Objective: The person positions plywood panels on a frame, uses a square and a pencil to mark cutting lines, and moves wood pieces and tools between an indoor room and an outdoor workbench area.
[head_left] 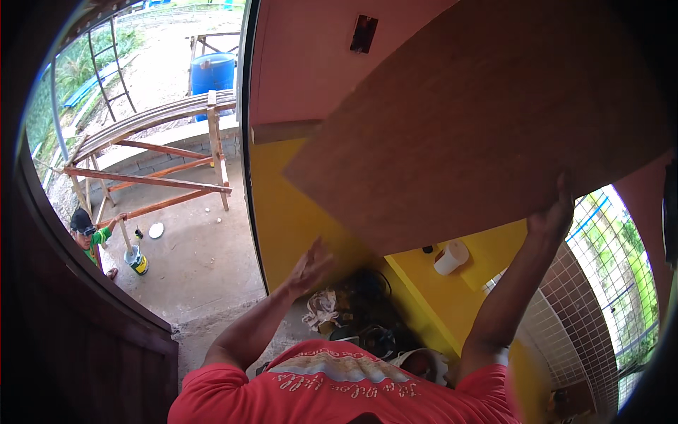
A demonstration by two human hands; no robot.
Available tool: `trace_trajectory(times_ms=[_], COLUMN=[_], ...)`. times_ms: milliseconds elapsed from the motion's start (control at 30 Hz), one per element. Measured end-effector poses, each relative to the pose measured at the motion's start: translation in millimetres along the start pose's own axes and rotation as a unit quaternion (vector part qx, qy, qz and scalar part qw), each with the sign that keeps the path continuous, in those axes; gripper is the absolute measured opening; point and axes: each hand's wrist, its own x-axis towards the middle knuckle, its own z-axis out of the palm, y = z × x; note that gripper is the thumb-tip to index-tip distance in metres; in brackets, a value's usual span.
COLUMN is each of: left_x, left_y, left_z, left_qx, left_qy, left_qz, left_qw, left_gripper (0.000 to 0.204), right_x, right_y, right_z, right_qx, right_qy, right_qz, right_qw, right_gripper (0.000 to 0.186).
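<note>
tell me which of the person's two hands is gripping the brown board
The right hand, up at the lower edge of the brown board; the left hand is open and apart from it.

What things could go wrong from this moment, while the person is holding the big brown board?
The brown board might tip or slip: only the right hand grips it, at the lower edge, while the open left hand appears apart from it. If it drops, it could hit the white cylindrical object on the yellow ledge. The crumpled cloth among the clutter below might catch a foot.
</note>
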Motion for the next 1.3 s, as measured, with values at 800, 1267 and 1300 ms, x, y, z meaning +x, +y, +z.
trace_trajectory(times_ms=[800, 1267, 1300], left_x=[6, 47, 47], left_y=[232, 189, 189], left_z=[-55, -62, -62], left_qx=[-0.155, -0.023, 0.006], left_qy=[0.119, 0.168, 0.178], left_qz=[-0.01, -0.041, -0.049], left_qw=[0.981, 0.985, 0.983], left_gripper=[0.028, 0.049, 0.049], right_x=[-20, -4, -3], right_y=[161, 209, 212], right_z=[-14, -27, -29], right_qx=[0.105, 0.099, 0.095], right_qy=[0.023, 0.001, 0.001], right_qz=[0.241, 0.279, 0.277], right_qw=[0.964, 0.955, 0.956], right_gripper=[0.044, 0.045, 0.046])
